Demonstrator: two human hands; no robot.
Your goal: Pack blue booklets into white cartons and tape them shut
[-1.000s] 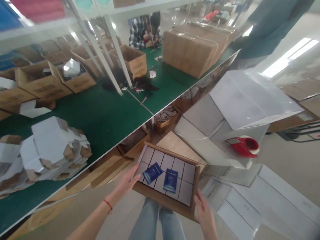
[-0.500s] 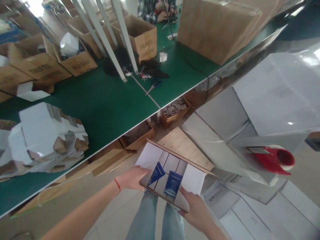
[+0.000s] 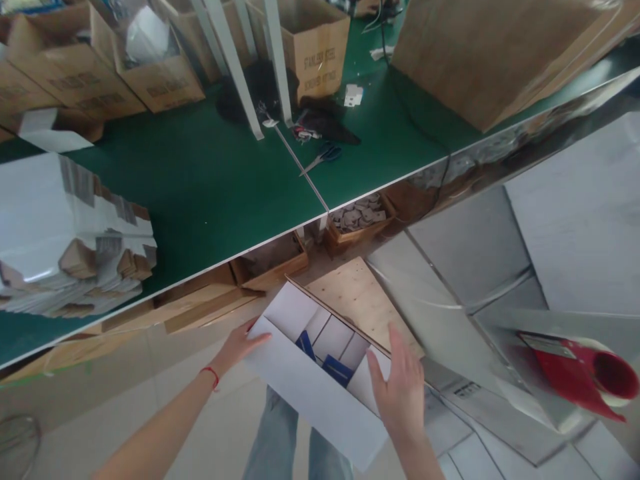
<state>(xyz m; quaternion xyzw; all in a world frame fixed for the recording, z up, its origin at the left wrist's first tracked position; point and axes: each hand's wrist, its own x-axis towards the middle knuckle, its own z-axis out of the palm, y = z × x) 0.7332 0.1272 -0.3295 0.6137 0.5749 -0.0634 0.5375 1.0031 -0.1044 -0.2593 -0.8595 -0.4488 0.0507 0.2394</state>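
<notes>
I hold a white-flapped cardboard box (image 3: 310,387) over my lap, its inside packed with white packets and two blue booklets (image 3: 336,369). My left hand (image 3: 237,345) grips the box's left corner, a red string around that wrist. My right hand (image 3: 400,390) lies flat against the right side flap with its fingers spread. The near flap stands folded up and hides part of the contents.
A green table (image 3: 200,180) runs ahead with scissors (image 3: 324,156), open cartons and a stack of flat white boxes (image 3: 65,233). Flat white cardboard sheets (image 3: 480,253) and a red tape dispenser (image 3: 580,373) lie to the right. Boxes sit under the table.
The box's flaps have been folded up from lying flat. My right hand moved from under the box's edge onto the side flap. The view tipped downward.
</notes>
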